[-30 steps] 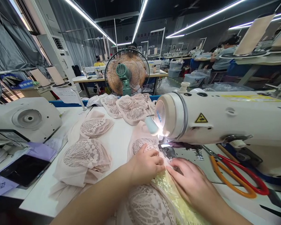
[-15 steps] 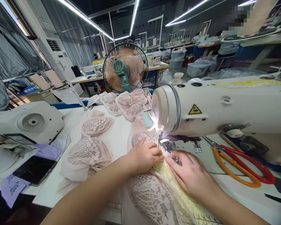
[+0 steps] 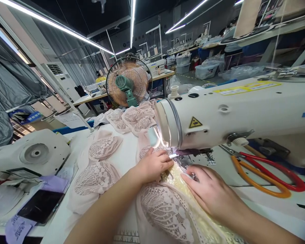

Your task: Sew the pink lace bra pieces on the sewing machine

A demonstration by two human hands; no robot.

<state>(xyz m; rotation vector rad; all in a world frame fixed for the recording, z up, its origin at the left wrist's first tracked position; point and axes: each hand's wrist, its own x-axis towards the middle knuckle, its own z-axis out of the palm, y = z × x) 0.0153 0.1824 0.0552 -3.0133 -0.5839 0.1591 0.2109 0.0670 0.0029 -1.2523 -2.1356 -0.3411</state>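
Stitching seems in hand: the left hand (image 3: pixel 155 166) lies on the lace garment (image 3: pixel 165 210), the right hand (image 3: pixel 210 189) apart beside it, either grip unclear, and the sewing machine (image 3: pixel 205 118) ahead calls for even guiding next.

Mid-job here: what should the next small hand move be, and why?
Probably ease the pale pink lace garment slightly forward. One lace cup lies short of the white sewing machine's lit end, while the left hand rests on the garment beside that end. The right hand sits by the glossy yellow sheet; its grip is unclear.
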